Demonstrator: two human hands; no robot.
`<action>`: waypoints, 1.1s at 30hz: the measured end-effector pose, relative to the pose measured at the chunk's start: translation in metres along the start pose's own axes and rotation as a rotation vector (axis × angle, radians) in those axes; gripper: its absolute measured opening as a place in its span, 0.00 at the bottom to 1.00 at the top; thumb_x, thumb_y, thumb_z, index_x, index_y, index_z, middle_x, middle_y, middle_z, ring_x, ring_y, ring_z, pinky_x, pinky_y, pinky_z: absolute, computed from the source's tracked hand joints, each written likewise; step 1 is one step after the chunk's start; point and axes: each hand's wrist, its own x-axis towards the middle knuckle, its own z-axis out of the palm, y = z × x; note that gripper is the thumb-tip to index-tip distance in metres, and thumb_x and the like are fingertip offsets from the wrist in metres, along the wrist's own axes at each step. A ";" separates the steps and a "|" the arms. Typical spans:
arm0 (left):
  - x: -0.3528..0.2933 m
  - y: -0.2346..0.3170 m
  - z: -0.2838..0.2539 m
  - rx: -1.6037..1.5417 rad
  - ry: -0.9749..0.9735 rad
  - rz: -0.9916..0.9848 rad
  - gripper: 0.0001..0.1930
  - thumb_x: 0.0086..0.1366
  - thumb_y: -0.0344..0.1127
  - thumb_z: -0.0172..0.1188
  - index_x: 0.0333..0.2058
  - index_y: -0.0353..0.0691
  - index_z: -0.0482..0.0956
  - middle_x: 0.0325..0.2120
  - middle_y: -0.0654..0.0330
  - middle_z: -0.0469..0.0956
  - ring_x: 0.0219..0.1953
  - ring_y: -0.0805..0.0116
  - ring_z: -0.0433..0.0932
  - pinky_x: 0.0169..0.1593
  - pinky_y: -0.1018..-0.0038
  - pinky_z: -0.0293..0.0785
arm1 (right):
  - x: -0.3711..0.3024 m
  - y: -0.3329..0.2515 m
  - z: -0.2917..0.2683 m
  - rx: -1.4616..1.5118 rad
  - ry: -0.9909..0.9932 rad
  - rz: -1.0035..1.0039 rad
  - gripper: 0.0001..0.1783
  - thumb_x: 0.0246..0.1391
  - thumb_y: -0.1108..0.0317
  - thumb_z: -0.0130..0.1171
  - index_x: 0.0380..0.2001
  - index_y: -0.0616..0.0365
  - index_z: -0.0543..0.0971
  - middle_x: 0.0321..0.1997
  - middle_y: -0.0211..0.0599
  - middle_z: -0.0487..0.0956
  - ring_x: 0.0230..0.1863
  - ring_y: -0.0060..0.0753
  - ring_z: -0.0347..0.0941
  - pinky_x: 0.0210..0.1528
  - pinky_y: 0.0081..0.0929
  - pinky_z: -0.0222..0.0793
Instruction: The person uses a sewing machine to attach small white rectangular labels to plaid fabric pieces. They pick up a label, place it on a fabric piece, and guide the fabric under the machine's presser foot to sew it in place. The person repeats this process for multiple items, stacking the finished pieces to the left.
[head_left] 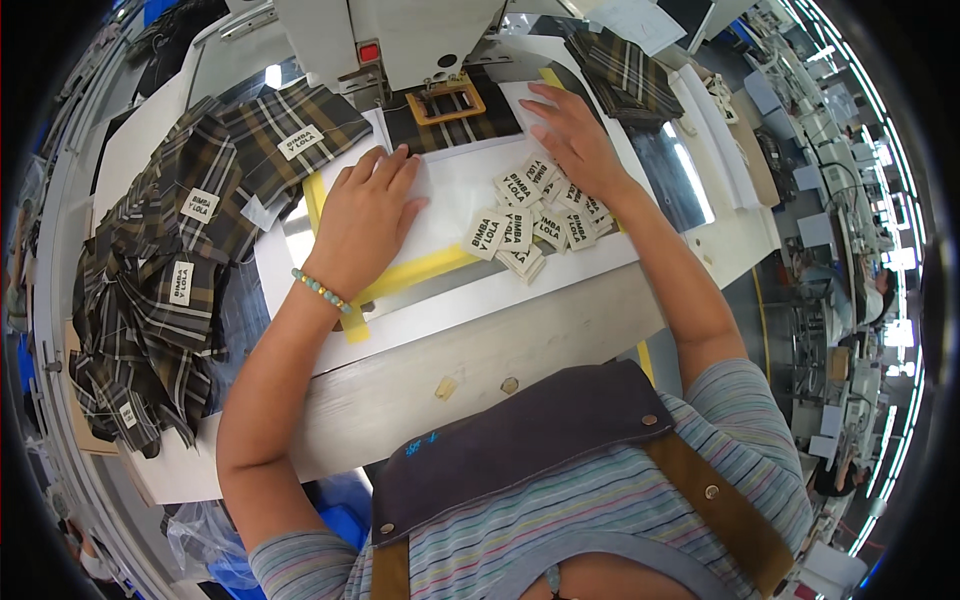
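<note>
On the desk (440, 365) in the head view, a plaid piece (455, 134) is partly hidden beneath an orange frame (452, 116) and the machine (420, 45). The left hand (365, 215) and right hand (576, 140) are laid either side, fingers loosely spread; labels (515, 225) are heaped between. The contents of a clear bag (200, 540) cannot be made out.

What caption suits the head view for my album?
Left hand beside plaid fabric under a machine, right hand opposite, near heaped labels.

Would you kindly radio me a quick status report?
Left hand, right hand open at the cloth. Frame over cloth. Labels heaped near right hand.
</note>
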 end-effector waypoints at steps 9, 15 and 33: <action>0.006 0.008 -0.004 0.012 0.039 0.018 0.26 0.70 0.41 0.66 0.63 0.35 0.77 0.64 0.51 0.79 0.67 0.48 0.73 0.65 0.57 0.72 | -0.008 0.007 -0.004 0.112 -0.041 0.045 0.22 0.74 0.54 0.55 0.63 0.47 0.84 0.78 0.34 0.71 0.81 0.45 0.57 0.81 0.44 0.54; 0.006 0.005 -0.001 0.077 0.027 0.041 0.26 0.70 0.41 0.67 0.63 0.37 0.78 0.62 0.53 0.81 0.66 0.47 0.74 0.65 0.56 0.73 | -0.006 0.003 0.000 -0.025 -0.147 -0.028 0.24 0.76 0.51 0.51 0.65 0.46 0.83 0.80 0.36 0.68 0.84 0.48 0.51 0.82 0.45 0.50; 0.014 0.004 -0.014 0.040 -0.002 0.010 0.22 0.66 0.35 0.70 0.57 0.37 0.82 0.55 0.56 0.85 0.61 0.52 0.79 0.61 0.58 0.77 | -0.005 0.021 -0.009 -0.085 -0.245 -0.192 0.28 0.75 0.48 0.52 0.71 0.47 0.77 0.83 0.38 0.61 0.85 0.49 0.46 0.84 0.48 0.45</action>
